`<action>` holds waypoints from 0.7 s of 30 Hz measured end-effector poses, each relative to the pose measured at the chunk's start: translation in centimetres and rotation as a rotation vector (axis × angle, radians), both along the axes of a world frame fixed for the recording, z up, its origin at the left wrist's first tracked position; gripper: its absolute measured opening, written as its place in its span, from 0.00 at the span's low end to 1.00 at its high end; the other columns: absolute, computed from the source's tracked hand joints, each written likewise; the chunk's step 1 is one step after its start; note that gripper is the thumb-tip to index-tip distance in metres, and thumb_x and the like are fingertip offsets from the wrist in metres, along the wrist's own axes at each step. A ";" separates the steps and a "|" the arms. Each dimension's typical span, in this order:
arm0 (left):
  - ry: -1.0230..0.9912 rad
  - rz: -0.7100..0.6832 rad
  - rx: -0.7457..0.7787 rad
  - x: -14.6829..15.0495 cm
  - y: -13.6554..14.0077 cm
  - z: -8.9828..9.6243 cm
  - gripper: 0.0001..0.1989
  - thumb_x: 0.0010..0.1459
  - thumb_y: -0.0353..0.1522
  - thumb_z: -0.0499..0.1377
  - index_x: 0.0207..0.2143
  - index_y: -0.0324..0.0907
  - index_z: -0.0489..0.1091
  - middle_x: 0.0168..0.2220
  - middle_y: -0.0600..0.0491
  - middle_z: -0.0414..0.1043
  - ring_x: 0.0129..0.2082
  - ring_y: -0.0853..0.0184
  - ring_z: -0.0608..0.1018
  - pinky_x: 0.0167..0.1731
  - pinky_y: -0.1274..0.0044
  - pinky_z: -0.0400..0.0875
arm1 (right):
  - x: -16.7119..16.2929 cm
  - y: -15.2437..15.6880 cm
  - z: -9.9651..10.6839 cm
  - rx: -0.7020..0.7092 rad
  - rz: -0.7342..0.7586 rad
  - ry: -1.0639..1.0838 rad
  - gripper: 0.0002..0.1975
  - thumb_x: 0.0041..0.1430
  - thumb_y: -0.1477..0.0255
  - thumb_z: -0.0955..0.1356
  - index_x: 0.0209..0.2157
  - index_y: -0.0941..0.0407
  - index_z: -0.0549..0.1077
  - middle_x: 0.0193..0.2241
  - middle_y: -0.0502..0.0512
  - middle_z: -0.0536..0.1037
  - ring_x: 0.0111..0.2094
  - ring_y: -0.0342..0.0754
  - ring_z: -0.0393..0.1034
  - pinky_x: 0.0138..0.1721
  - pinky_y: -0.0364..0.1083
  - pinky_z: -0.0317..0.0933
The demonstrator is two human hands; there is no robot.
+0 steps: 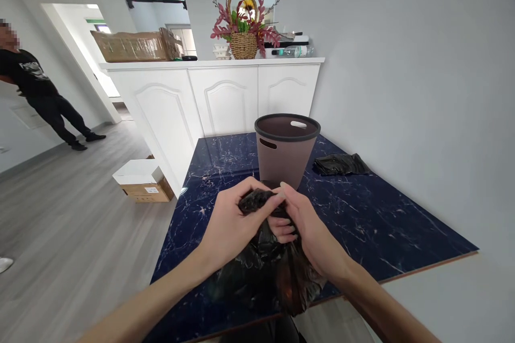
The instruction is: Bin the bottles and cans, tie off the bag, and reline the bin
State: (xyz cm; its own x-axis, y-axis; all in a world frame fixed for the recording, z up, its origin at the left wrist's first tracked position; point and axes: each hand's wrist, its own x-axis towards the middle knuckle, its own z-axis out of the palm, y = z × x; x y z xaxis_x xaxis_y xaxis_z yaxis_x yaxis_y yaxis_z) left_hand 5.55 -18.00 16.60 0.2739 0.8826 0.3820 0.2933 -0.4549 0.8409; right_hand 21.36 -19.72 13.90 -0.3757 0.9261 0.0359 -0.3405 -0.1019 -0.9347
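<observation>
A black plastic garbage bag (263, 257) hangs bunched at the front of the dark blue marbled table (225, 158). Gathered folds of its upper end are in my left hand (237, 214), fingers closed round them. My right hand (300, 214) pinches the same bunched plastic just to the right, and the two hands meet at the thumbs. Right behind them stands a brownish-mauve trash can (284, 158), upright, with a black rim and cut-out handles. Folded black plastic bags (341, 164) lie to its right, near the wall.
White cabinets (229, 99) stand behind the table, bearing a wrapped cardboard box (132, 46), a flower basket (243, 45) and a plastic bottle (295, 52). Small boxes (145, 179) sit on the floor at left. A person (36, 80) stands by the doorway.
</observation>
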 end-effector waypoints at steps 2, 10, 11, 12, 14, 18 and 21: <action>-0.013 0.067 0.021 -0.1 0.3 -0.1 0.15 0.68 0.42 0.64 0.30 0.44 0.71 0.28 0.58 0.70 0.29 0.69 0.72 0.31 0.76 0.67 | 0.7 0.0 -0.3 0.027 0.061 -0.012 0.24 0.73 0.45 0.62 0.36 0.52 0.66 0.25 0.44 0.57 0.26 0.43 0.47 0.28 0.45 0.50; -0.177 0.105 -0.145 -1.3 1.0 0.4 0.19 0.65 0.50 0.66 0.46 0.47 0.73 0.29 0.59 0.66 0.26 0.72 0.66 0.26 0.78 0.62 | 1.2 0.2 -1.6 0.060 -0.011 0.149 0.18 0.70 0.52 0.71 0.38 0.53 0.75 0.23 0.40 0.52 0.22 0.40 0.47 0.26 0.43 0.59; -0.185 0.108 -0.155 -1.4 0.9 0.6 0.19 0.65 0.51 0.67 0.47 0.48 0.72 0.29 0.59 0.66 0.26 0.72 0.66 0.26 0.79 0.62 | 1.0 0.4 -1.7 -0.005 -0.060 0.176 0.18 0.68 0.52 0.72 0.39 0.53 0.74 0.23 0.40 0.51 0.21 0.39 0.45 0.22 0.42 0.56; -0.174 0.104 -0.161 -1.5 0.7 0.8 0.20 0.64 0.50 0.67 0.47 0.48 0.71 0.30 0.59 0.67 0.26 0.71 0.67 0.26 0.79 0.63 | 0.8 0.5 -1.7 -0.068 -0.113 0.164 0.18 0.67 0.51 0.73 0.40 0.52 0.74 0.24 0.40 0.52 0.21 0.39 0.44 0.20 0.40 0.51; -0.108 0.068 -0.159 -1.5 0.3 1.3 0.18 0.64 0.48 0.68 0.47 0.48 0.70 0.29 0.59 0.68 0.26 0.70 0.70 0.25 0.79 0.65 | 0.5 0.5 -1.7 -0.160 -0.192 0.073 0.18 0.64 0.53 0.74 0.44 0.52 0.75 0.26 0.42 0.60 0.22 0.39 0.51 0.20 0.39 0.50; 0.062 -0.069 -0.144 -1.2 -0.6 2.3 0.10 0.69 0.43 0.63 0.48 0.49 0.71 0.34 0.55 0.76 0.32 0.65 0.78 0.29 0.77 0.71 | 0.2 -0.2 -1.2 -0.003 -0.147 -0.193 0.31 0.56 0.67 0.77 0.60 0.49 0.70 0.44 0.52 0.78 0.44 0.50 0.74 0.43 0.47 0.70; 0.243 -0.211 -0.117 -0.4 -1.4 2.6 0.09 0.74 0.37 0.55 0.50 0.50 0.73 0.42 0.52 0.81 0.40 0.61 0.82 0.38 0.73 0.76 | -0.2 -0.6 -1.3 0.226 0.004 -0.330 0.32 0.50 0.73 0.79 0.58 0.49 0.73 0.46 0.55 0.79 0.49 0.56 0.74 0.55 0.56 0.69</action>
State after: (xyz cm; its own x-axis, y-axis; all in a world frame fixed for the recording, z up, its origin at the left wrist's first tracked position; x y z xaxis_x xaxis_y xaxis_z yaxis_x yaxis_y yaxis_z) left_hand 5.12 -19.36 19.24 0.5260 0.8307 0.1825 0.4006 -0.4313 0.8084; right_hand 21.19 -20.36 12.59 -0.4045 0.9073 0.1149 -0.0179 0.1178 -0.9929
